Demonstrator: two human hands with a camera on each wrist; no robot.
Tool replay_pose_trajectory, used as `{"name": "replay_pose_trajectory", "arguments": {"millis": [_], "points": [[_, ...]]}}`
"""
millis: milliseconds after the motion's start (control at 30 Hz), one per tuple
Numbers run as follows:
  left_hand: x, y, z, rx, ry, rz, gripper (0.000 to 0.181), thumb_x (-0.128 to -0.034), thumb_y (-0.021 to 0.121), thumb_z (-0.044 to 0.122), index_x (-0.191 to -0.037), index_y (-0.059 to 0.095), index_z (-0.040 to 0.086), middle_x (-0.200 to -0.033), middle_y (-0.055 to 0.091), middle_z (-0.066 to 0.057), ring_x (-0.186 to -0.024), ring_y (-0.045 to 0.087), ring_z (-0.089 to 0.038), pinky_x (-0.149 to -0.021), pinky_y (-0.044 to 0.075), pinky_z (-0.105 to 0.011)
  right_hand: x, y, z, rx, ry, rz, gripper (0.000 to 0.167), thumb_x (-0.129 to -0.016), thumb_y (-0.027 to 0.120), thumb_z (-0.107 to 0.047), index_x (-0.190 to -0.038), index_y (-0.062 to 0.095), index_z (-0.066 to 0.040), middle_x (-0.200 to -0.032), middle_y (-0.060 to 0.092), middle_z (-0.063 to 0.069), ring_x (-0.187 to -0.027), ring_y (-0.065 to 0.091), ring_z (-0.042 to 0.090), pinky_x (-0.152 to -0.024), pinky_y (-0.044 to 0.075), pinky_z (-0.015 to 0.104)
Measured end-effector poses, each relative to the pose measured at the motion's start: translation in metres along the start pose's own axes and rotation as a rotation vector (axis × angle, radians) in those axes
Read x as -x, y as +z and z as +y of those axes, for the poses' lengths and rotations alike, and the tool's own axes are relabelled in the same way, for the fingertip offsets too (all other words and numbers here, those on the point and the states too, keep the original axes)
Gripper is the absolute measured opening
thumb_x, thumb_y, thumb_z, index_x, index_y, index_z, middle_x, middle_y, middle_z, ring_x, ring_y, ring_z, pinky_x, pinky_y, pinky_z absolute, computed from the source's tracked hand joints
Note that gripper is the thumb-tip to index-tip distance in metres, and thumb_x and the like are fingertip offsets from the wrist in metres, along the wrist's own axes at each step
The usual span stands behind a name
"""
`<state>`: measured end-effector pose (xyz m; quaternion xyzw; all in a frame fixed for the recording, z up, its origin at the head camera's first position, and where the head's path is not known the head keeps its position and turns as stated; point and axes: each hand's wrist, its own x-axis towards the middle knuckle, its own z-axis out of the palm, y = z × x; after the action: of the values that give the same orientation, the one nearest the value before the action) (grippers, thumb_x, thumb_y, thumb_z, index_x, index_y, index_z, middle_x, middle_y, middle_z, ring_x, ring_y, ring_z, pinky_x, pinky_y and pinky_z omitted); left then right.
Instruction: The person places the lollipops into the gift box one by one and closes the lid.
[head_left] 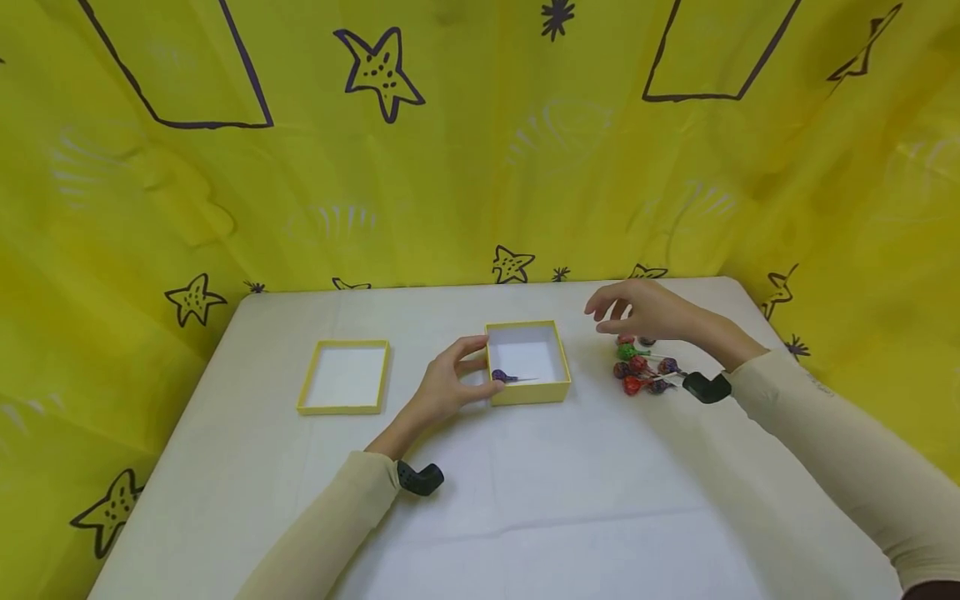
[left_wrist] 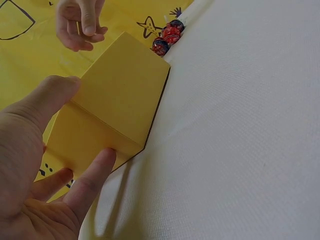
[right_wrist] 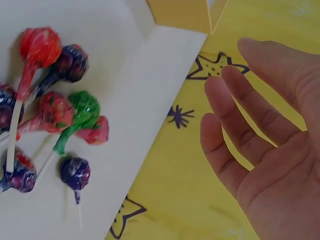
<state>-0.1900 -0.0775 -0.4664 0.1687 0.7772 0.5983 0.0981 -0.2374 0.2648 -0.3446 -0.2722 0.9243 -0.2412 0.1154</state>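
A square yellow box (head_left: 531, 394) with a white inside stands in the middle of the table. One purple-wrapped lollipop (head_left: 501, 377) lies in it along the front wall. My left hand (head_left: 444, 385) holds the box at its left side, thumb near the front left corner and fingers farther back. To the right is a loose pile of lollipops in red, green (right_wrist: 86, 110) and dark purple (right_wrist: 75, 172) wrappers. Above and behind that pile hovers my right hand (head_left: 651, 312), fingers loosely bent and holding nothing. The left wrist view shows the outer walls of the box (left_wrist: 120, 85).
A shallow yellow-rimmed box lid (head_left: 348, 375) lies with its white inside up, left of the box. A white cloth (head_left: 480, 500) covers the table. Behind it and at the sides hangs a yellow curtain (head_left: 465, 167) with drawn starfish.
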Motion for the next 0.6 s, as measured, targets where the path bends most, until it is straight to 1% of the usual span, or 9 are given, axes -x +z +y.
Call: {"name": "replay_pose_trajectory", "arguments": {"millis": [100,267,333,467,533,600], "points": [[-0.001,0.0,0.001,-0.015,0.0,-0.002,0.082,-0.0825,0.089,0.017,-0.152,0.046,0.011,-0.157,0.046,-0.009,-0.13,0.06,-0.027,-0.109,0.048,-0.047,0.005,-0.003,0.007,-0.004,0.011,0.008,0.026,-0.095,0.076,-0.012,-0.12,0.072,-0.01,-0.109,0.072,0.008,-0.095,0.069,0.023,-0.073,0.059,0.03],[-0.001,0.0,0.002,0.004,-0.007,-0.005,0.082,-0.0829,0.088,0.015,-0.153,0.046,0.01,-0.157,0.046,-0.008,-0.131,0.06,-0.026,-0.109,0.048,-0.044,0.012,-0.004,0.02,0.023,0.015,0.03,0.031,-0.092,0.078,-0.01,-0.122,0.07,-0.008,-0.11,0.072,0.009,-0.095,0.069,0.025,-0.072,0.06,0.033],[-0.001,0.0,0.003,0.008,-0.005,-0.006,0.081,-0.0833,0.088,0.014,-0.153,0.046,0.009,-0.156,0.046,-0.009,-0.131,0.06,-0.026,-0.109,0.048,-0.043,0.014,-0.003,0.026,0.059,0.011,0.047,0.033,-0.091,0.079,-0.008,-0.122,0.069,-0.006,-0.11,0.071,0.01,-0.096,0.069,0.029,-0.075,0.061,0.037],[0.0,0.0,0.003,0.009,0.003,-0.006,0.08,-0.0834,0.087,0.013,-0.152,0.046,0.007,-0.157,0.046,-0.012,-0.131,0.06,-0.029,-0.108,0.049,-0.044,0.02,-0.001,0.038,0.114,0.027,0.066,0.036,-0.089,0.079,-0.005,-0.124,0.068,-0.005,-0.113,0.07,0.014,-0.103,0.067,0.037,-0.085,0.059,0.051],[0.0,0.0,0.003,0.012,0.006,-0.005,0.08,-0.0832,0.087,0.012,-0.152,0.046,0.007,-0.157,0.046,-0.013,-0.131,0.06,-0.03,-0.108,0.049,-0.044,0.023,0.001,0.044,0.117,0.048,0.064,0.038,-0.09,0.079,-0.004,-0.125,0.067,-0.003,-0.117,0.068,0.017,-0.108,0.065,0.04,-0.09,0.057,0.056],[0.0,0.0,0.003,0.012,0.004,-0.002,0.08,-0.0831,0.087,0.012,-0.152,0.046,0.008,-0.157,0.046,-0.012,-0.131,0.06,-0.029,-0.107,0.05,-0.044,0.026,0.003,0.05,0.11,0.069,0.06,0.039,-0.091,0.078,-0.004,-0.128,0.065,-0.001,-0.122,0.067,0.019,-0.111,0.063,0.041,-0.093,0.055,0.058]]}}
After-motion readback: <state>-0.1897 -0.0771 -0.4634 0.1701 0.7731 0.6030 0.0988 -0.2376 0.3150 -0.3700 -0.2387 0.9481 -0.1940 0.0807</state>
